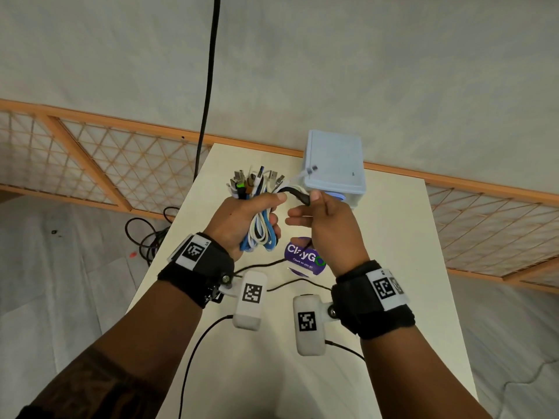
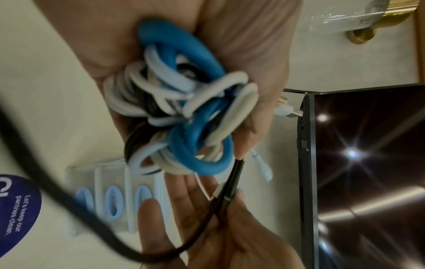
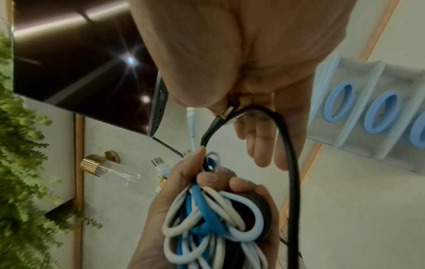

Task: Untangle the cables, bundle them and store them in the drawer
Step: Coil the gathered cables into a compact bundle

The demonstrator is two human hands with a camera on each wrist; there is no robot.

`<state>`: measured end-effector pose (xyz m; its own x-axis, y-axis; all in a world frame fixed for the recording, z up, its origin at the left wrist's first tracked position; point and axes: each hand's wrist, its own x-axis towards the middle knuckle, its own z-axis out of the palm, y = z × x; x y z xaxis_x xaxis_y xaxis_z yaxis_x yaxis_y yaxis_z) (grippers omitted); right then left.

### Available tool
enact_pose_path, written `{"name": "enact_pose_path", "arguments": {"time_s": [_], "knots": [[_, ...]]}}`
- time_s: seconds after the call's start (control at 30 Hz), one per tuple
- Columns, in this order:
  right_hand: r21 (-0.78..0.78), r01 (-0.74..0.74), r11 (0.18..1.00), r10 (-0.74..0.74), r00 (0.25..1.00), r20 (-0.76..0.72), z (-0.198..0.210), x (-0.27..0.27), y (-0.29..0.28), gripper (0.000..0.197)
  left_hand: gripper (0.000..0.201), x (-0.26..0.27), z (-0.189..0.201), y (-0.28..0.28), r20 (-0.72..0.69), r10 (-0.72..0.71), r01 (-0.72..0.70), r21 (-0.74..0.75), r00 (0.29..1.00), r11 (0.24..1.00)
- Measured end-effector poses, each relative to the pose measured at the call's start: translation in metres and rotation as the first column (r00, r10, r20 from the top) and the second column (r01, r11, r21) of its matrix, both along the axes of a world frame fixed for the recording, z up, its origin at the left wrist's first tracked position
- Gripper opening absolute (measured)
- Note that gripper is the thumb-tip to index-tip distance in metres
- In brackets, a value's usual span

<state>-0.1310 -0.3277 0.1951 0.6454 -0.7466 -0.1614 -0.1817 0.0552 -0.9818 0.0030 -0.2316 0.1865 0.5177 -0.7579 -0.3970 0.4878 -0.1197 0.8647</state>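
Head cam sits up high, looking steeply down over both forearms at the white counter (image 1: 393, 237), so it's the wide overview. The left wrist cam is right up against the palm of the left hand (image 2: 207, 45), facing out along the fingers. The right wrist cam does the same past the right hand (image 3: 253, 54). All three catch the cable bundle (image 1: 260, 228) and the blue drawer box (image 1: 335, 164).

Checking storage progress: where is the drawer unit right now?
In the head view the pale blue drawer unit stands at the table's far right, just beyond the right hand and right of the cable bundle gripped by the left hand.
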Motion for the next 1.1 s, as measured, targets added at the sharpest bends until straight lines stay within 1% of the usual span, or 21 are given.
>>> {"name": "enact_pose_path", "arguments": {"time_s": [0.1,0.17,0.23,0.27,0.3,0.37,0.4,0.43,0.47,0.5,0.53,0.57,0.63,0.67,0.73,0.8,0.97,1.03,1.07,1.1], "knots": [[0.052,0.007,0.999,-0.007,1.0,0.0,-0.003,0.005,-0.001,0.041,0.017,-0.003,-0.001,0.0,-0.004,-0.019,0.019,0.042,1.0,0.999],[0.11,0.063,0.992,-0.069,0.996,0.05,-0.003,0.008,0.001,0.041,0.012,-0.005,-0.001,0.0,0.018,-0.074,0.073,0.05,0.997,0.996],[0.158,0.123,0.98,-0.139,0.986,0.09,-0.001,0.012,0.004,0.04,0.01,-0.012,-0.002,-0.001,0.086,-0.132,0.127,0.064,0.987,0.99],[0.181,0.15,0.972,-0.171,0.98,0.106,0.0,0.013,0.004,0.038,0.011,-0.016,-0.002,-0.002,0.127,-0.139,0.132,0.066,0.982,0.989],[0.244,0.152,0.958,-0.189,0.973,0.135,0.002,0.014,0.004,0.036,0.013,-0.02,-0.002,-0.003,0.163,-0.13,0.122,0.061,0.978,0.991],[0.451,0.065,0.89,-0.192,0.952,0.24,0.008,0.013,0.005,0.032,0.018,-0.026,-0.004,-0.007,0.202,-0.082,0.072,0.053,0.976,0.996],[0.527,0.034,0.849,-0.213,0.935,0.283,0.011,0.012,0.005,0.032,0.02,-0.027,-0.005,-0.009,0.206,-0.062,0.052,0.056,0.977,0.997],[0.576,0.004,0.817,-0.235,0.916,0.327,0.013,0.011,0.006,0.034,0.022,-0.028,-0.006,-0.01,0.207,-0.054,0.042,0.06,0.977,0.997],[0.594,-0.008,0.805,-0.256,0.898,0.359,0.015,0.009,0.008,0.046,0.024,-0.029,-0.006,-0.01,0.203,-0.054,0.042,0.064,0.978,0.997],[0.584,-0.03,0.811,-0.253,0.882,0.397,0.014,0.008,0.008,0.061,0.025,-0.029,-0.006,-0.01,0.196,-0.058,0.046,0.065,0.979,0.997],[0.578,-0.052,0.814,-0.253,0.865,0.434,0.012,0.006,0.008,0.07,0.026,-0.029,-0.007,-0.011,0.18,-0.061,0.051,0.062,0.982,0.997],[0.579,-0.075,0.812,-0.247,0.854,0.457,0.012,0.005,0.008,0.071,0.027,-0.029,-0.008,-0.01,0.168,-0.068,0.058,0.061,0.984,0.996],[0.588,-0.123,0.8,-0.223,0.848,0.48,0.006,0.003,0.005,0.063,0.028,-0.029,-0.008,-0.011,0.178,-0.104,0.092,0.076,0.979,0.993],[0.595,-0.147,0.791,-0.216,0.842,0.495,0.005,0.003,0.003,0.062,0.031,-0.028,-0.009,-0.012,0.186,-0.127,0.113,0.085,0.974,0.99],[0.6,-0.196,0.775,-0.197,0.828,0.525,0.005,0.002,0.001,0.071,0.037,-0.026,-0.009,-0.012,0.188,-0.153,0.136,0.1,0.97,0.986],[0.586,-0.247,0.772,-0.138,0.834,0.533,0.007,0.004,0.0,0.078,0.039,-0.022,-0.008,-0.012,0.194,-0.157,0.139,0.103,0.968,0.985],[0.452,-0.227,0.862,0.006,0.898,0.44,0.005,0.009,0.0,0.069,0.031,-0.017,-0.007,-0.013,0.227,-0.152,0.124,0.133,0.962,0.983],[0.341,-0.198,0.919,0.07,0.934,0.352,0.005,0.012,-0.001,0.066,0.032,-0.016,-0.006,-0.012,0.226,-0.133,0.107,0.124,0.965,0.986],[0.268,-0.167,0.949,0.089,0.955,0.282,0.006,0.012,-0.002,0.065,0.03,-0.014,-0.007,-0.011,0.215,-0.109,0.085,0.115,0.97,0.99],[0.197,-0.151,0.969,0.107,0.97,0.219,0.004,0.013,-0.004,0.064,0.023,-0.012,-0.006,-0.011,0.196,-0.074,0.054,0.102,0.978,0.993]]}}
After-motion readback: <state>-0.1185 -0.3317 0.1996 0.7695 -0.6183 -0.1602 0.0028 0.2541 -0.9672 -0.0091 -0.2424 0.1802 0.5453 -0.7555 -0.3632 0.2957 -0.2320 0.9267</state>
